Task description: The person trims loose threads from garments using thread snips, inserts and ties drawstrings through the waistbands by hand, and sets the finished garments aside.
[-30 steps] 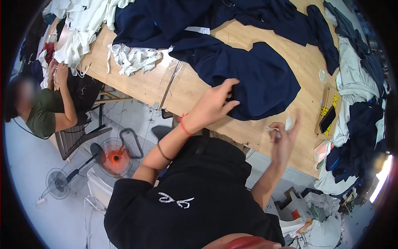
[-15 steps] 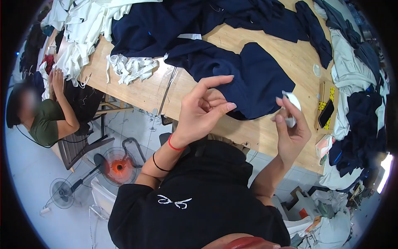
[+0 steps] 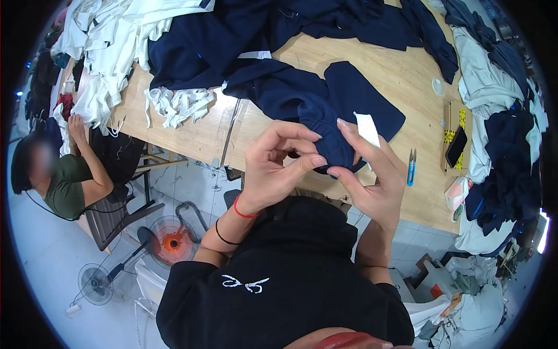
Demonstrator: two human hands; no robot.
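A navy garment lies across the table, its near end raised between my two hands. My left hand is at the left edge of that end, thumb and index finger curled against the cloth. At the other side, my right hand has its index finger and thumb on the same fabric. A white strip sticks up from behind the right fingers, partly hidden by them. To the right of that hand, thread snips with a blue handle lie on the wooden table.
White scraps and a white garment pile are at the left. More navy garments cover the far side. A phone rests on a cardboard box. Another person sits at left, near a fan.
My right hand has moved left with the white strip, onto the navy garment. The garment's near end is now bunched between both hands. The snips have come into view.
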